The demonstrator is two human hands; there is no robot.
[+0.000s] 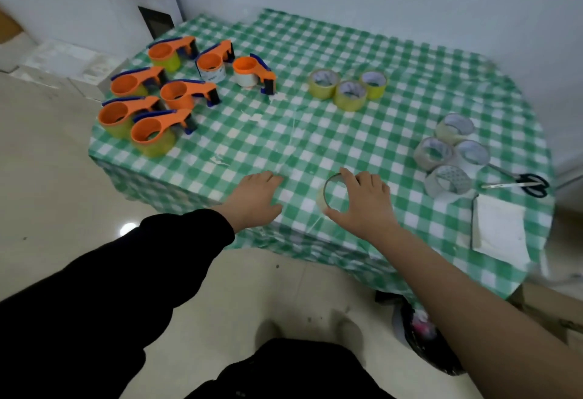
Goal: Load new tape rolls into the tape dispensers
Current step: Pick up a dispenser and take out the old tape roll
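Note:
My right hand (366,204) grips a clear tape roll (325,196) that lies flat near the front edge of the green checked table (252,143), with index finger and thumb curled round its rim. My left hand (255,198) rests flat on the cloth just left of it, fingers straight. Several orange tape dispensers (164,99) with rolls in them stand in a group at the back left. Three yellow tape rolls (347,88) sit at the back middle. Several clear and grey rolls (448,152) sit at the right.
Black-handled scissors (520,182) lie at the right edge, beside the clear rolls. A white sheet (498,228) lies on the front right corner. A dark bin (422,335) stands on the floor under that corner. A wall runs behind the table.

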